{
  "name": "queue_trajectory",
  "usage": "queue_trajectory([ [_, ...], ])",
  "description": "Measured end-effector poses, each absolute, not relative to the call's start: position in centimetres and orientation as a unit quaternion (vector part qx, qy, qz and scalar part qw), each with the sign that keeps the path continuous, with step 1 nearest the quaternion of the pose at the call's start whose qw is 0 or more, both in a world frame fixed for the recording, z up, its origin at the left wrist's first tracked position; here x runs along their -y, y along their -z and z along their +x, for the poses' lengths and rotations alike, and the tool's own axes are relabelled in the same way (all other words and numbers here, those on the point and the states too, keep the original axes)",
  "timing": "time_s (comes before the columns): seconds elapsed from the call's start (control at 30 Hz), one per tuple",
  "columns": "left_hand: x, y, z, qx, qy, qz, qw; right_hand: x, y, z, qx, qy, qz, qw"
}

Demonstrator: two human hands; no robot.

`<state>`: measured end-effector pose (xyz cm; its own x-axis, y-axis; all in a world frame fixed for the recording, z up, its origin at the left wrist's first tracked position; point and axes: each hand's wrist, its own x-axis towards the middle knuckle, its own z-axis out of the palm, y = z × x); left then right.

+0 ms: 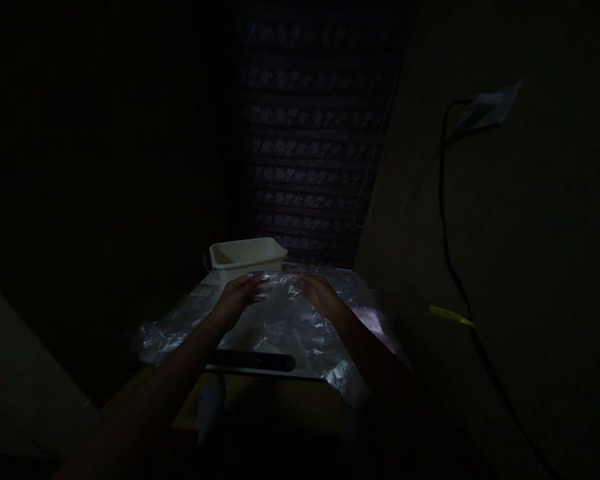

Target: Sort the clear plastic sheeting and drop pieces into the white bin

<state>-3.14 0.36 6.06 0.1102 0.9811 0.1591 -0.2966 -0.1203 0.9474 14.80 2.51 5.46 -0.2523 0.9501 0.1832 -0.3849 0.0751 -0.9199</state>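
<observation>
A large sheet of clear, crinkled plastic (275, 323) spreads over a low surface in dim light. My left hand (241, 293) grips its far part with curled fingers, just in front of a white tub (247, 253). To the right, my right hand (320, 292) pinches the same plastic, a short gap from the left one. Between the hands the film looks stretched and shiny. A dark elongated object (253, 361) lies at the near edge of the surface.
Behind the tub hangs a dark patterned blind (300, 147) with a thin cord. On the right wall, a black cable (445, 233) with a yellow tag (450, 314) hangs from a socket plate (487, 110). The left side is mostly too dark to make out.
</observation>
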Motion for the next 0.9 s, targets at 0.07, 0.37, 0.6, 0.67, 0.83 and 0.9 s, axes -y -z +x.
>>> queue_trajectory([
  [0.07,-0.4,-6.1,-3.1,-0.355,-0.567,0.487,0.561,-2.4,-5.6,14.8,0.498,-0.617,-0.283,0.540],
  [0.37,-0.6,-6.0,-3.4,-0.395,-0.569,0.513,0.506,-2.3,-5.7,14.7,0.495,-0.610,-0.312,0.534],
  [0.6,-0.6,-6.0,-3.4,-0.400,-0.573,0.519,0.492,-2.0,-6.0,14.4,0.495,-0.630,-0.279,0.530],
  [0.67,-0.6,-6.1,-3.5,-0.400,-0.574,0.513,0.497,-2.1,-5.9,14.5,0.492,-0.634,-0.283,0.526],
  [0.83,-0.7,-6.3,-3.6,-0.415,-0.569,0.490,0.514,-2.7,-5.1,15.5,0.483,-0.622,-0.321,0.527],
  [0.9,-1.0,-6.1,-3.6,-0.414,-0.574,0.479,0.520,-2.9,-4.7,16.0,0.498,-0.600,-0.337,0.527],
])
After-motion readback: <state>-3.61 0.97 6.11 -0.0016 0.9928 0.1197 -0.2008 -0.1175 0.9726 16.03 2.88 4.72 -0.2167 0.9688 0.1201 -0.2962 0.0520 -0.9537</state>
